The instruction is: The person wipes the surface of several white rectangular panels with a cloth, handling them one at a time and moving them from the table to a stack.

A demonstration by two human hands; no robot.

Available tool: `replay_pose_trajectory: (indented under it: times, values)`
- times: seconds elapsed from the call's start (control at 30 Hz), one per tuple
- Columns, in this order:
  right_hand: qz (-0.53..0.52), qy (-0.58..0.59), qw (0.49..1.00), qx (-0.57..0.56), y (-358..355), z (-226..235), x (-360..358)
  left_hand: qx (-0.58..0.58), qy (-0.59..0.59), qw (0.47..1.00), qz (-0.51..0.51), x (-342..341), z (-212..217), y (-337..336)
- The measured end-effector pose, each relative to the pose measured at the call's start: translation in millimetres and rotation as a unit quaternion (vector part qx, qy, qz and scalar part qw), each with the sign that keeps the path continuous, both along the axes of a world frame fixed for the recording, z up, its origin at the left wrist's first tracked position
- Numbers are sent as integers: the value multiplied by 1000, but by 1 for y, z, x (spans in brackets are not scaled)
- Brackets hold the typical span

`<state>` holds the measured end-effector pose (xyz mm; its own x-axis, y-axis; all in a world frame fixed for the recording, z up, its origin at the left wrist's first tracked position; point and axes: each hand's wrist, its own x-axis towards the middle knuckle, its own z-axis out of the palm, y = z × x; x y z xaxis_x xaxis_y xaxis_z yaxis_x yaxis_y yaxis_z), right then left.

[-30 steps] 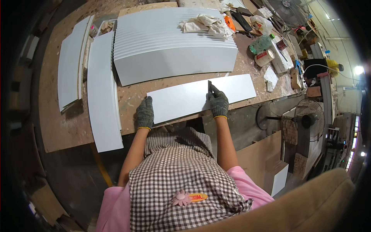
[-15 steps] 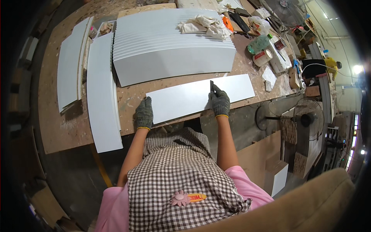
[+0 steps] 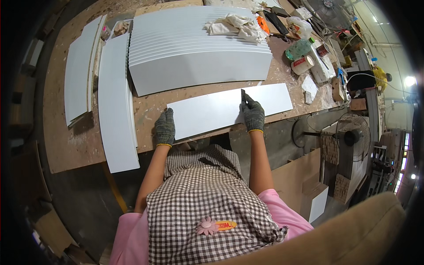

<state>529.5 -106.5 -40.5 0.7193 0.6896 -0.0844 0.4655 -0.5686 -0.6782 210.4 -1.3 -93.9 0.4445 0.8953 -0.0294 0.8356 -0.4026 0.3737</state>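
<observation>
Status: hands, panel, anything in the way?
Left hand at left end of white panel. Right hand holding dark tool over it. Panel stack beyond, apart from it.

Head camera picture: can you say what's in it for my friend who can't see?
A gloved right hand holds a dark flat tool at a long white panel on a stained workbench; the gloved left hand is at the panel's left end. Beyond lie overlapping white boards, topped by a crumpled cloth.

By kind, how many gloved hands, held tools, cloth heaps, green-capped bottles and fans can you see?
Gloved left hand and right hand: 2
Dark tool, held: 1
Cloth heap: 1
Green-capped bottle: 1
Standing fan and upper fan: 2
Total: 7
</observation>
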Motion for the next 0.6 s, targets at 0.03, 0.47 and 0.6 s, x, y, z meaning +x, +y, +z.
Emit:
replay_pose_trajectory:
  times: [0.03,0.47,0.6]
  values:
    - [-1,0,1000,1,-1,-2,0,3,-1,1000,-1,0,-1,0]
    - [16,5,1000,12,-3,-8,-2,-7,28,1000,-2,1,5,-2]
    - [111,-31,993,-28,8,17,-27,-16,14,1000,7,0,8,-1]
